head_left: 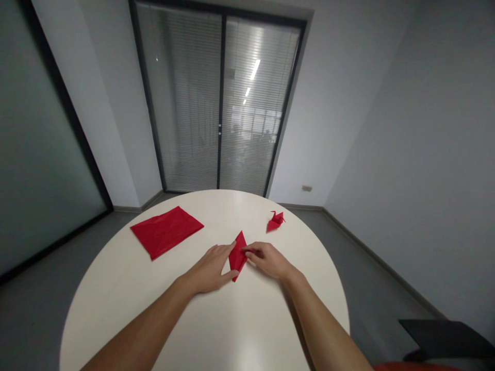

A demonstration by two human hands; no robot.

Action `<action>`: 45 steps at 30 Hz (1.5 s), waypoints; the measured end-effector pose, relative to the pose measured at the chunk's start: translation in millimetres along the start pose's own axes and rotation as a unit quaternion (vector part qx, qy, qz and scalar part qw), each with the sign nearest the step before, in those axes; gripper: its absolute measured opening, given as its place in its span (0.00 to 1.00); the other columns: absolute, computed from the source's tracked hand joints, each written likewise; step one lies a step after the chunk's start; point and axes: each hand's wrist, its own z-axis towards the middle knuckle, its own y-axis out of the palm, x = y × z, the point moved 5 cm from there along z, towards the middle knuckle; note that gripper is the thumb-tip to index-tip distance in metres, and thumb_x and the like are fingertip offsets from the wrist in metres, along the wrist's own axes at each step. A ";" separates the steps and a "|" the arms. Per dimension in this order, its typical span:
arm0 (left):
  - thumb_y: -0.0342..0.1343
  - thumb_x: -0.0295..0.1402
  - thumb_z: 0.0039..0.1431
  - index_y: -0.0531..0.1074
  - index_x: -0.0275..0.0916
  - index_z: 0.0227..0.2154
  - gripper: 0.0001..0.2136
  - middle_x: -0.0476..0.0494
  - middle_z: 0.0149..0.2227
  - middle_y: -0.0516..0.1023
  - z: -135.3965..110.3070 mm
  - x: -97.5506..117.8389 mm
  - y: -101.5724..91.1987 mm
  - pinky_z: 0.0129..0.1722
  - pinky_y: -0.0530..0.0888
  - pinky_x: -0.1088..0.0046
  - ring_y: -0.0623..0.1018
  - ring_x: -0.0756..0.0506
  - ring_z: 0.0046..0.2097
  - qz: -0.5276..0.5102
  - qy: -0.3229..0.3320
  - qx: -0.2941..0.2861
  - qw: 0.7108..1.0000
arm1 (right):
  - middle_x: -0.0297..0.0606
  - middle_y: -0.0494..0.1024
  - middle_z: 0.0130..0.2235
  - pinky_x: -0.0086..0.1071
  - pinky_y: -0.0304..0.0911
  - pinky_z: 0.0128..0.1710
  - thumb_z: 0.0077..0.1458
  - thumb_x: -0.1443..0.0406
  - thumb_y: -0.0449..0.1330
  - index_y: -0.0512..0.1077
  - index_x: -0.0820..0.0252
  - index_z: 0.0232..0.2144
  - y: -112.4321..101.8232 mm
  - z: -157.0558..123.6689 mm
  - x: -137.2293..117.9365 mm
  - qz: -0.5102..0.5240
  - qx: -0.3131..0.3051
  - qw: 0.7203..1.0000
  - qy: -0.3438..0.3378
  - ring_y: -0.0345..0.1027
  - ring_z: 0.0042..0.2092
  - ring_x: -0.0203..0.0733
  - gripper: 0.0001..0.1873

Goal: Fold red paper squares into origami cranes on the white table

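Note:
A piece of folded red paper [238, 253], shaped like a narrow diamond, lies on the white round table [232, 330] between my hands. My left hand [211, 268] rests flat at its left side, thumb and fingers spread, with the fingertips touching its upper left edge and the thumb on its lower tip. At its right edge, the fingers of my right hand [266, 259] are pinched together on the paper. A finished red paper crane [276, 221] stands farther back on the right.
A stack of red paper sheets [166, 232] lies at the back left of the table. Behind the table is a glazed door with blinds [220, 103]. A dark chair part [444, 337] shows at the lower right.

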 end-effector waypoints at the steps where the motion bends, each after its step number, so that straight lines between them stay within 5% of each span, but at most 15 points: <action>1: 0.56 0.44 0.65 0.53 0.42 0.70 0.33 0.35 0.68 0.63 -0.2 -0.5 0.0 0.66 0.61 0.50 0.64 0.33 0.67 -0.002 -0.001 0.000 1.000 | 0.44 0.83 0.48 0.39 0.69 0.47 0.64 0.62 0.56 0.80 0.58 0.49 0.0 0.0 0.3 0.000 -0.001 1.000 0.001 0.76 0.45 0.47 0.17; 14: 0.52 0.43 0.68 0.54 0.42 0.69 0.30 0.35 0.68 0.64 0.6 -14.3 9.1 0.66 0.62 0.51 0.64 0.35 0.67 0.002 -0.006 0.008 1.000 | 0.44 0.81 0.52 0.41 0.69 0.54 0.57 0.69 0.57 0.78 0.59 0.53 4.2 -0.1 12.6 0.060 -0.017 0.998 0.016 0.76 0.50 0.48 0.22; 19: 0.52 0.42 0.68 0.52 0.40 0.70 0.32 0.34 0.68 0.63 0.4 -12.1 7.5 0.66 0.61 0.52 0.64 0.35 0.68 0.005 -0.012 -0.001 1.000 | 0.43 0.83 0.49 0.36 0.70 0.48 0.49 0.75 0.56 0.78 0.60 0.52 4.3 -1.6 10.2 0.044 -0.029 0.998 0.024 0.77 0.46 0.45 0.27; 28: 0.49 0.43 0.70 0.52 0.40 0.70 0.30 0.33 0.67 0.65 2.1 -7.5 4.6 0.66 0.61 0.52 0.65 0.35 0.67 -0.014 -0.022 0.004 1.000 | 0.38 0.80 0.37 0.31 0.65 0.37 0.54 0.68 0.63 0.79 0.58 0.33 -0.7 -1.1 -4.1 -0.068 -0.008 0.998 0.011 0.72 0.35 0.41 0.04; 37: 0.46 0.46 0.71 0.48 0.40 0.71 0.31 0.32 0.67 0.60 2.6 -13.1 -0.7 0.67 0.59 0.56 0.64 0.38 0.68 -0.097 -0.084 0.046 0.991 | 0.36 0.80 0.33 0.30 0.60 0.33 0.58 0.68 0.58 0.75 0.59 0.34 -2.4 -0.4 -1.5 -0.071 0.020 0.997 0.024 0.70 0.33 0.39 0.05; 45: 0.47 0.45 0.70 0.62 0.40 0.61 0.22 0.35 0.61 0.69 6.3 -24.4 3.1 0.63 0.66 0.56 0.71 0.39 0.61 -0.183 -0.113 0.120 0.969 | 0.36 0.80 0.33 0.30 0.59 0.33 0.60 0.66 0.56 0.73 0.58 0.35 -5.0 -0.5 -2.3 -0.081 0.037 0.995 0.038 0.70 0.32 0.39 0.05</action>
